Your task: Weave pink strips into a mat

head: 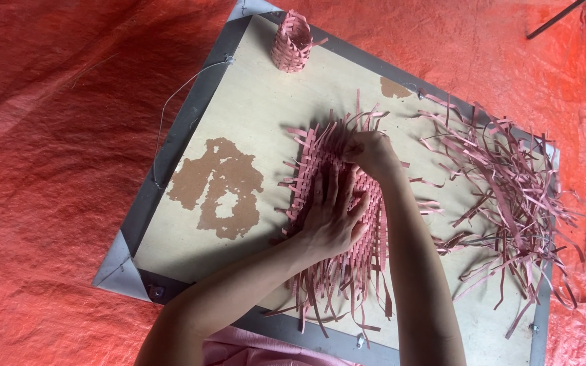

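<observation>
Pink strip mat (334, 203), half woven. Left hand (330, 220) flat on top, gripping nothing; right hand (371, 152) pinching an edge strip. Risk: loose ends slipping, weave loosening.

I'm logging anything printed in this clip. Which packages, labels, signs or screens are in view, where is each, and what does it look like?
None: no package, label, sign or screen shows.
What is there: a beige board with a grey frame on an orange tarp, a woven mat of pink strips under the left hand and right hand, loose pink strips to the right, a small pink woven basket at the top.
</observation>
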